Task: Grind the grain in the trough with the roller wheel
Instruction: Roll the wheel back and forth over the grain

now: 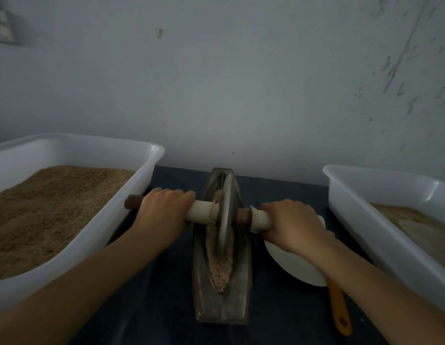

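Grain [220,270], coarse tan stuff, sits in the long dark metal trough [222,305]. Grey disc roller wheel [225,215] stands mid-trough; left hand [164,207] and right hand [294,224] wrap its wooden axle. Looks half-crushed, plenty left.

White tubs [146,175], grey trough [204,282], tan grain [220,272], orange handle [339,310].

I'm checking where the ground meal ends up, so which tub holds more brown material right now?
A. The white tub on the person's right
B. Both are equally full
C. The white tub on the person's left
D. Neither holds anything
C: the left tub is heaped with brown meal across nearly its whole floor, while the right tub shows only a shallow layer low in it.
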`<state>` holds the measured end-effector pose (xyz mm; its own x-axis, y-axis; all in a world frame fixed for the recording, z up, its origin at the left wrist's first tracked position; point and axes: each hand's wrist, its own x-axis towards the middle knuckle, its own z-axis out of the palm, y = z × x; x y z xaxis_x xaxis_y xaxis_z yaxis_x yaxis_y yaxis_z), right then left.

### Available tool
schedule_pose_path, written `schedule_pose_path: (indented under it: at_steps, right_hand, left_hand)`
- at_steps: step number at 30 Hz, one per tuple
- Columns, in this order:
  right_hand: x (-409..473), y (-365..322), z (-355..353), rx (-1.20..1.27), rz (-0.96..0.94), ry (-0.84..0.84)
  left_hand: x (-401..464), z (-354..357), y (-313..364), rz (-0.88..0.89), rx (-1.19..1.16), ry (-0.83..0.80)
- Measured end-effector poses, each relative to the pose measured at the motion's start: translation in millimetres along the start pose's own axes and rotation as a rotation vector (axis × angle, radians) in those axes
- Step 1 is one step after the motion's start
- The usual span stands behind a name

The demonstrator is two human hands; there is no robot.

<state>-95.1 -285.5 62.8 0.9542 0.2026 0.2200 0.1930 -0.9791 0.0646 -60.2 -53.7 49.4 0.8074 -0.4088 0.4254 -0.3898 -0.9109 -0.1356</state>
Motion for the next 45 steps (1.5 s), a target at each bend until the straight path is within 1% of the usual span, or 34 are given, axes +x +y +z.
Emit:
schedule_pose_path:
  at_steps: [5, 9, 16, 23, 28, 37, 41, 45]
  right_hand:
    - [-28.5, -5.3, -12.5, 0.007, -0.045, -0.078]
    - [-26.1, -5.8, -14.6, 0.003, -0.045, -0.102]
    - [21.9, 1.9, 0.4, -0.032, 0.028, -0.043]
    - [62.2, 10.8, 9.8, -0.018, 0.075, 0.003]
    - [46.0, 7.2, 9.3, -0.051, 0.039, 0.040]
    - [-20.2, -4.1, -9.3, 0.004, -0.038, -0.032]
    - [-32.5, -6.0, -14.6, 0.007, -0.042, -0.044]
    - [-22.7, -3.4, -11.3, 0.005, -0.033, -0.051]
  left_hand:
    - [-20.2, -16.1, 2.7, 0.044, -0.033, -0.049]
    - [-17.0, -16.9, 3.2, 0.036, -0.022, -0.062]
    - [19.4, 8.6, -4.0, -0.067, -0.002, -0.060]
    - [54.9, 23.5, -8.0, -0.122, 0.083, 0.001]
    - [36.4, 23.3, -8.8, -0.069, 0.038, 0.043]
    - [-17.0, -8.2, 0.0, 0.044, -0.014, 0.009]
    - [-25.6, -16.8, 0.8, 0.046, -0.024, -0.005]
    - [-14.3, -10.7, 0.7, 0.019, -0.032, -0.027]
